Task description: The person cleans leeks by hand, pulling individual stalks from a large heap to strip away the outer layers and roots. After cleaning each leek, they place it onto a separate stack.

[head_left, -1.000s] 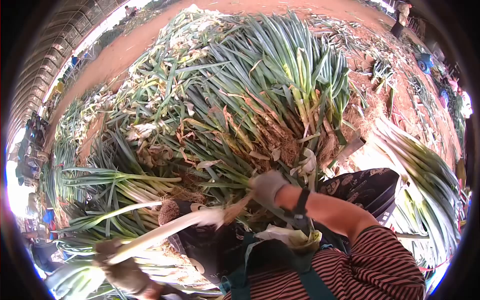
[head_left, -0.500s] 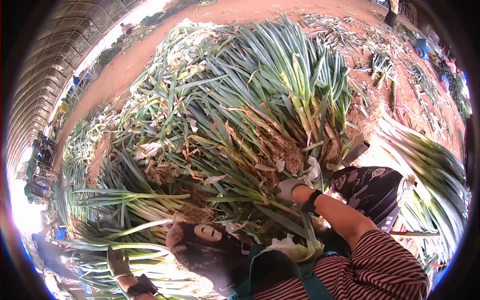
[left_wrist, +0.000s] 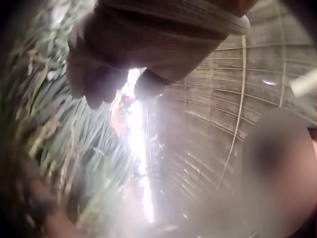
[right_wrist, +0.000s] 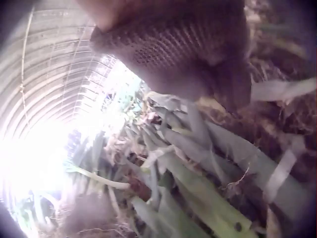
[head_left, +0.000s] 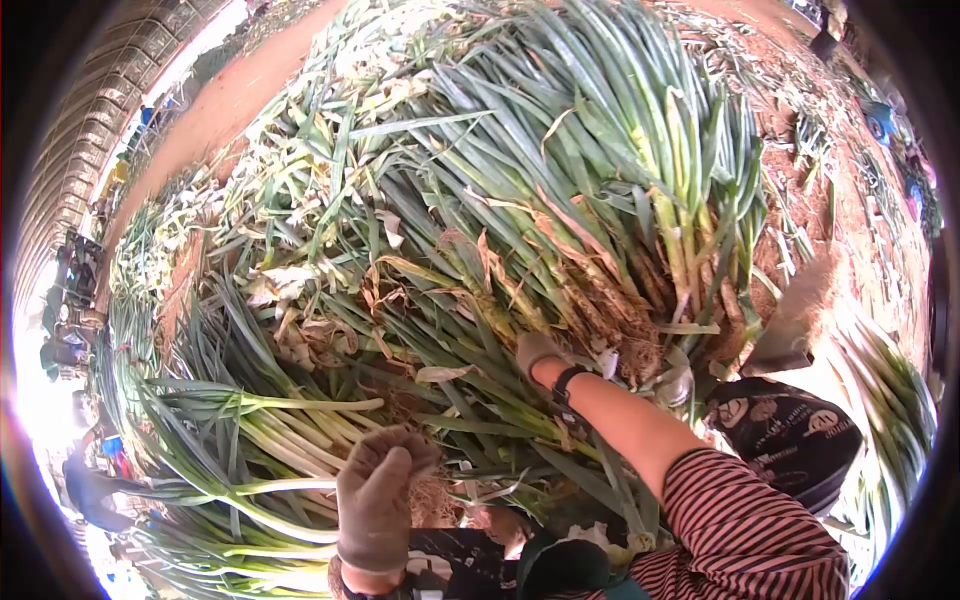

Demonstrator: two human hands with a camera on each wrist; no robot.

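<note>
My gloved left hand (head_left: 380, 490) is raised in front of the trimmed green onions (head_left: 290, 440) at lower left, its fingers loosely bent with nothing between them. The left wrist view shows the same glove (left_wrist: 133, 44) from below, fingers hanging bent. Further forward, my gloved right hand (head_left: 540, 352) reaches into the heap of untrimmed green onions (head_left: 600, 240), at the root ends of the stalks. In the right wrist view its fingers (right_wrist: 233, 89) point down among stalks (right_wrist: 208, 148) and roots; I cannot tell whether they grip a stalk.
Cleaned green onions (head_left: 880, 380) lie at right, beside a metal blade (head_left: 785, 330) standing near my knee (head_left: 780, 430). Stripped leaves (head_left: 320, 170) are piled at far left. Bare soil (head_left: 250, 80) runs behind, and an arched roof (head_left: 90, 140) curves overhead at left.
My left hand let go of a white-stemmed green onion at lower left and came back toward my lap. My right hand moved forward into the heap, and the head view shifted.
</note>
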